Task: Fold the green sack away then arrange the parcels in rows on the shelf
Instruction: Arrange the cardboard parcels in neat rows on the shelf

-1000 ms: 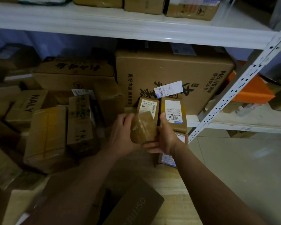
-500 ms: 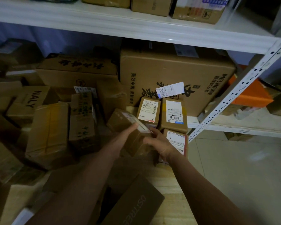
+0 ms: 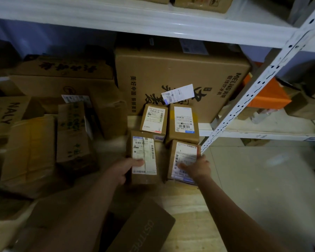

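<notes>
1. On the wooden shelf (image 3: 189, 206), head view, four small parcels lie label-up in a two-by-two block just in front of the big carton (image 3: 180, 73): back-left parcel (image 3: 154, 118), back-right parcel (image 3: 183, 122), front-left parcel (image 3: 144, 157) and front-right parcel (image 3: 185, 160).
2. The left hand (image 3: 125, 170) grips the front-left parcel at its near left edge, thumb lying on the label and fingers curled round the side.
3. The right hand (image 3: 198, 167) rests on the front-right parcel, its fingers over the label; whether they curl round the far edge or merely press flat I cannot tell.
4. Progress, as I judge it: no green sack is in sight, so that step looks finished or lies out of frame. Two short rows are formed; the front pair seems to be getting squared up.
5. Left to do: the loose boxes (image 3: 44, 142) heaped on the left, and a dark box (image 3: 144, 228) at the near edge, not yet in rows.
6. Hard to read: the left side is dim, the heap's count unclear, the labels blurred, and the dark box is cut off by the frame.
</notes>
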